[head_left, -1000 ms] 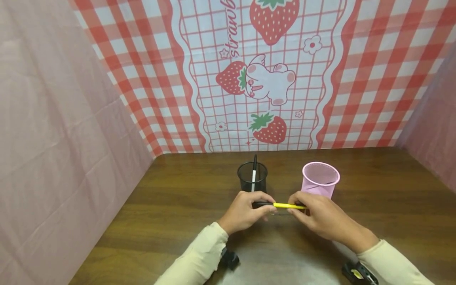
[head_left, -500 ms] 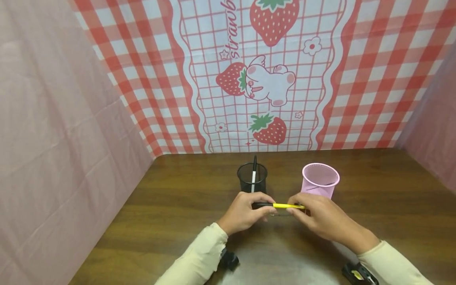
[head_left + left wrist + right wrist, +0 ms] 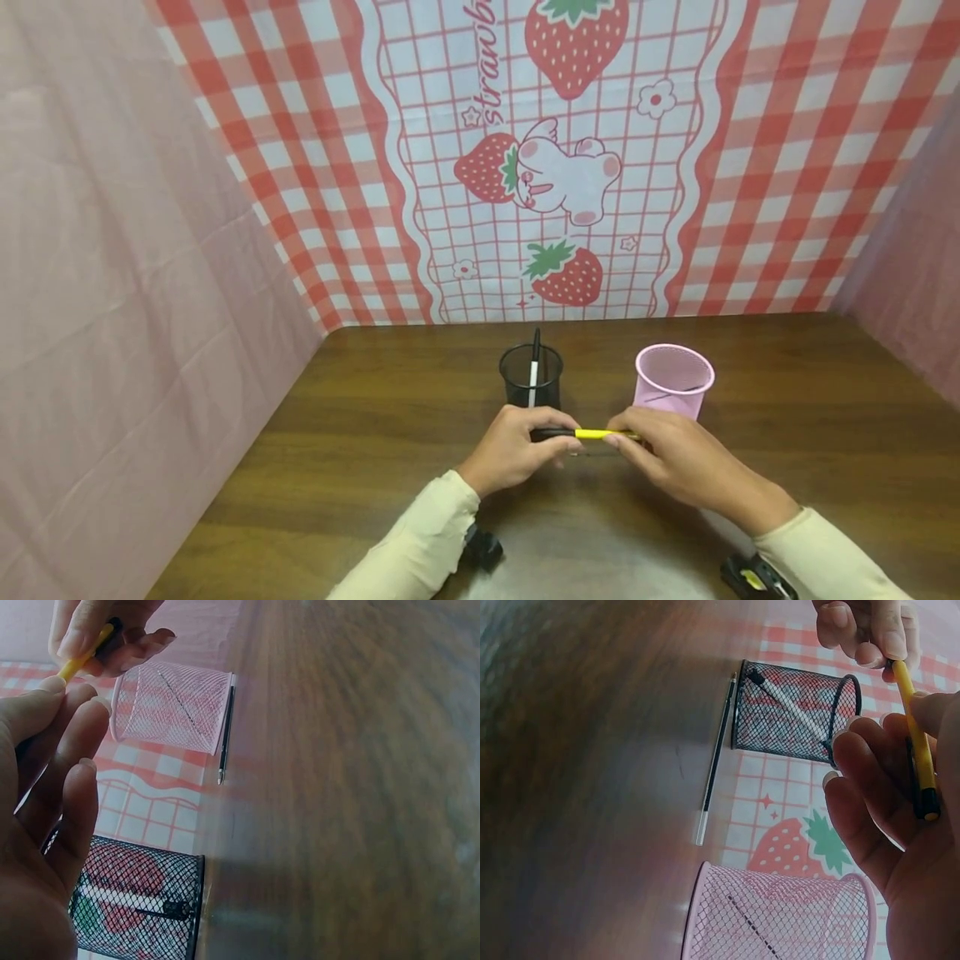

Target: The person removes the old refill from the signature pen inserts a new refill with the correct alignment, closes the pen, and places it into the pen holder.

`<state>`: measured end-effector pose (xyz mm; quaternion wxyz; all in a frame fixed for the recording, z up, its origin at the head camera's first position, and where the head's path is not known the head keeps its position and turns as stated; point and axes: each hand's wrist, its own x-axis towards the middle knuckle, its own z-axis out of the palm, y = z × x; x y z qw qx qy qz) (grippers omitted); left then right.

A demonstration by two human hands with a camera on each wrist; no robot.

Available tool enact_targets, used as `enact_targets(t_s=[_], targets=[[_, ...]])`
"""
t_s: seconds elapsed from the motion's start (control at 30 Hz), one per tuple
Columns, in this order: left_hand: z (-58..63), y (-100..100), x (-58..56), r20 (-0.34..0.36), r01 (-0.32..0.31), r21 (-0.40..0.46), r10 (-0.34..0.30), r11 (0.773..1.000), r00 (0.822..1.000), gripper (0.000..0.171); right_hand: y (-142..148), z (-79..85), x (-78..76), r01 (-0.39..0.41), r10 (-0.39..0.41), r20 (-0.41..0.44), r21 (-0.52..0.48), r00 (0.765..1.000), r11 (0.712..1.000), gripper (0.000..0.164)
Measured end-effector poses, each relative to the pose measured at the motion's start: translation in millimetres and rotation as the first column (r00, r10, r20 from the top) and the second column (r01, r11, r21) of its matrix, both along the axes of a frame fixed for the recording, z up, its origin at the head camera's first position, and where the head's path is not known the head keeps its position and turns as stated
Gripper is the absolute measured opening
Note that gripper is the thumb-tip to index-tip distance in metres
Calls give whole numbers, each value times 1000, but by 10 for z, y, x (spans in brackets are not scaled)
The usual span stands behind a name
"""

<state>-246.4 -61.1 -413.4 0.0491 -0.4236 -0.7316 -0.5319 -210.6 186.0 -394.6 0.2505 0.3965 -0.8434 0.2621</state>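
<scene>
In the head view my left hand (image 3: 517, 447) pinches the black end of a yellow-and-black pen (image 3: 590, 434). My right hand (image 3: 686, 462) grips the yellow barrel from the other side, its thumb and index finger close to the middle. The pen lies level between both hands, above the table. In the right wrist view the barrel's black clip end (image 3: 928, 804) sticks out toward the right palm. Below the hands a thin pen refill (image 3: 718, 750) with a dark tube and clear end lies on the table, mostly hidden in the head view.
A black mesh cup (image 3: 553, 392) holding a white pen with black ends (image 3: 535, 372) stands behind the left hand. Behind the right hand is a pink mesh cup (image 3: 667, 407) with a thin dark stick (image 3: 754, 928) inside. A checkered strawberry cloth (image 3: 360, 233) hangs at the back.
The right hand's thumb and fingertips have shifted slightly along the barrel, and less yellow shows between the hands. The left hand stays almost still.
</scene>
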Motion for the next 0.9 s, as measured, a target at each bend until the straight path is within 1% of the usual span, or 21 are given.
enact_targets(t_s=[0.07, 0.1, 0.17, 0.23, 0.27, 0.33, 0.43, 0.53, 0.67, 0.8, 0.9], targets=[[-1, -2, 5, -17, -4, -9, 3, 1000, 1000, 12, 1, -5, -3, -9, 9, -6, 1, 1000, 1000, 3], [-2, -3, 7, -19, -3, -11, 3, 1000, 1000, 12, 2, -7, -5, -15, 15, -10, 1, 1000, 1000, 2], [-3, -4, 13, -40, -10, -25, 9, 1000, 999, 12, 3, -10, -8, -27, 27, -20, 4, 999, 1000, 6], [-3, -5, 17, -48, -12, -31, 10, 999, 999, 12, 2, -9, -12, -39, 39, -23, 5, 999, 999, 4], [-4, -4, 18, -45, -10, -30, 9, 999, 999, 13, 2, -9, -13, -42, 43, -23, 6, 999, 999, 5], [-3, -3, 20, -63, -16, -41, 14, 999, 998, 13, -1, -5, -16, -42, 42, -18, 9, 999, 999, 14], [-1, 0, 18, -61, -7, -47, 4, 999, 998, 13, -4, -3, -15, -30, 30, -1, 15, 1000, 999, 24], [8, -1, 21, -48, 8, -48, -11, 999, 999, 14, -5, -3, -9, -15, 14, 22, 18, 1000, 1000, 26], [8, 1, 18, -3, 18, -28, -18, 999, 1000, 13, -7, -1, 0, -7, 8, 52, -5, 999, 1000, 23], [-7, 3, 5, 40, 13, -11, -13, 1000, 999, 12, -10, 3, -6, -5, 6, 41, -28, 999, 1000, 30], [-12, 4, 3, 39, 6, -6, -6, 1000, 999, 11, -12, 4, -21, 8, -8, 13, -30, 1000, 1000, 32]])
